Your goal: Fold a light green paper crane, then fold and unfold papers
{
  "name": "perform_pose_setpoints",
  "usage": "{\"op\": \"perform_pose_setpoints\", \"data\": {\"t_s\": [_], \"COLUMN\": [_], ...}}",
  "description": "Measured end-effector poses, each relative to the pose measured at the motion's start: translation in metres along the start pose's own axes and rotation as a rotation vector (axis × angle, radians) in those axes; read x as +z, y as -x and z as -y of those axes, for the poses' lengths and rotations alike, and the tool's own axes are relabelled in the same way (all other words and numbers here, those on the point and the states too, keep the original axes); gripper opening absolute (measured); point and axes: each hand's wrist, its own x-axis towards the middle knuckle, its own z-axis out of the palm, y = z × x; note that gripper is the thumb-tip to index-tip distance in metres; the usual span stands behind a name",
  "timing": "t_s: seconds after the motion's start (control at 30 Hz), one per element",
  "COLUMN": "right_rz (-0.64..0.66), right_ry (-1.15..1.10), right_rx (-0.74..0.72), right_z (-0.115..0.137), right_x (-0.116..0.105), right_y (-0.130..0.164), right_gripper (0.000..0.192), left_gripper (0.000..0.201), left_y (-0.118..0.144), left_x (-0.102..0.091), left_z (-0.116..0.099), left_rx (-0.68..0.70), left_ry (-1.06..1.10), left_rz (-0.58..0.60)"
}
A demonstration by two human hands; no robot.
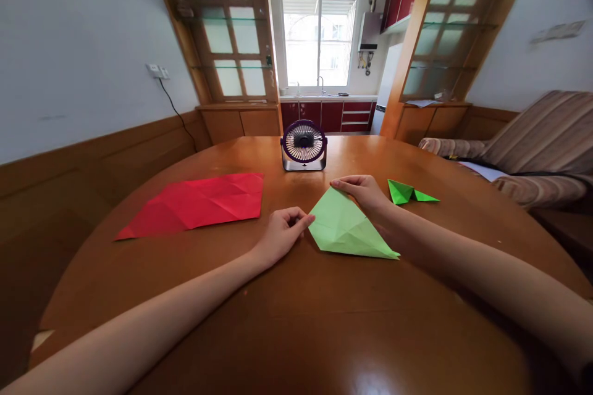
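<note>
The left hand [283, 236] is pinching, fingertips narrowed on the left corner of a light green paper [345, 228]; the right hand [364, 191] is closing thumb and finger on its far corner. The paper is lying around the middle of the table [324, 315], its tapered tip pointing toward the right edge. Whether it is lying wholly flat is not clear.

Risks, as judged: creases are already crossing the sheet, so uneven pressure could be setting a fold off line; hands pulling apart could be tearing a corner. The tapered tip, held by neither hand, could be lifting or skewing.

Clearances: the right forearm is passing just beside a folded green piece [403, 191] toward the right edge; a sweep of the elbow could be knocking it. A red sheet [208, 203] is spreading toward the left edge, well apart from the pinch. A fan [304, 143] is standing near the far edge; whether it is running cannot be told, but a draught could be shifting loose paper. Toward the near edge, bare tabletop is offering the most room.
</note>
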Motion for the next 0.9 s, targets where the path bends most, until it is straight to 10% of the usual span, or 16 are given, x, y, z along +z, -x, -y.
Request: {"op": "perform_pose_setpoints", "data": {"t_s": [0.9], "right_rz": [0.055], "right_ry": [-0.084], "right_rx": [0.009], "right_z": [-0.0017], "right_x": [0.0013], "right_y": [0.0058], "right_gripper": [0.025], "left_gripper": [0.034], "left_y": [0.0007], "left_x": [-0.0011], "left_z": [-0.0018], "left_rx": [0.023], "left_ry": [-0.072], "left_rz": [0.064]}}
